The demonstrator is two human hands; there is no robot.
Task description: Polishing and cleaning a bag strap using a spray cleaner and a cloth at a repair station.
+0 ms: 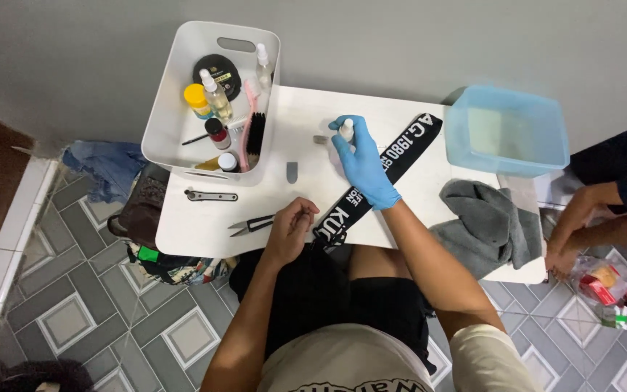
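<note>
My right hand (363, 161), in a blue glove, holds a small white bottle (346, 130) upright above the white table (205, 225). My bare left hand (290, 223) rests at the table's front edge with its fingers curled, right next to small black scissors (250, 225). Whether it grips anything is hidden. A black strap with white lettering (400, 149) runs diagonally across the table and passes under my right hand, down toward my lap.
A white bin (167, 109) at the table's left holds bottles, brushes and jars. A metal tool (210, 195) and two small grey pieces (292, 172) lie nearby. A blue tub (506, 131) and grey cloth (484, 221) sit right. Another person's hands (567, 239) work at far right.
</note>
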